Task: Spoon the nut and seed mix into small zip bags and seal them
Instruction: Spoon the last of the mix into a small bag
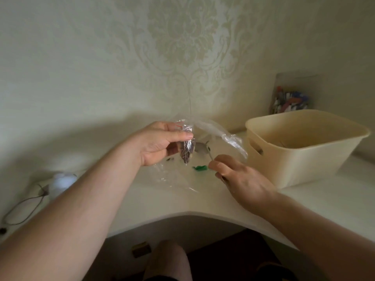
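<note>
While my left hand (162,142) pinches the small zip bag (186,147) near its red-lined top, just above frame centre, the dark nut and seed mix hangs in its lower half. My right hand (239,179), lower right of centre, holds the thin spoon (205,149) by its handle, fingers curled narrow round it; the bowl sits just beside the bag. I judge the risk is spilling: the mouth looks half collapsed, so a spoonful could catch the film and scatter, or the seal could trap seeds. The pale curved desk (203,201) carries loose clear plastic (221,134), something green (199,168), a cream tub (304,147) at right and a cable (22,207) at lower left. Patterned wallpaper (182,47) fills the upper frame.
</note>
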{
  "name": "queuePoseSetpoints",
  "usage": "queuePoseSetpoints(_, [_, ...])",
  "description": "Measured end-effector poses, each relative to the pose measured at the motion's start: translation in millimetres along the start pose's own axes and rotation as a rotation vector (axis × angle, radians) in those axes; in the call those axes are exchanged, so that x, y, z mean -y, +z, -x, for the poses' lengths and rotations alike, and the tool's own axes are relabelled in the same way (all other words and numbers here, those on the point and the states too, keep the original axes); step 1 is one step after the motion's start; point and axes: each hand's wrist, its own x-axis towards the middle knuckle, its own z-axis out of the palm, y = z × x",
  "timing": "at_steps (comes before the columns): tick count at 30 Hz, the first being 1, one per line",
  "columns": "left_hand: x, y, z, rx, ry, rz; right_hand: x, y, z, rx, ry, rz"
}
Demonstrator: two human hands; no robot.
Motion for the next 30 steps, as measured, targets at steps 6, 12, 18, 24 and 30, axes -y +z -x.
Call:
queuePoseSetpoints(6, [0,-15,-6,0.145,0.131,-0.004,-9,4,-5,0.239,0.071,0.089])
queuePoseSetpoints(12, [3,-22,-8,0.243,0.156,-0.077,-13,-4,-4,0.168,0.036,0.112])
queuePoseSetpoints(18, [-15,-11,-19,0.301,0.166,0.171,22,-65,-36,-0.369,0.1,-0.403])
queuePoseSetpoints(24, [-19,2,-47,0.27,0.07,0.419,22,-68,-109,-0.417,0.343,-0.822])
queuePoseSetpoints(30, [7,4,-71,0.161,0.222,0.295,9,-27,-135,-0.359,0.537,-1.176])
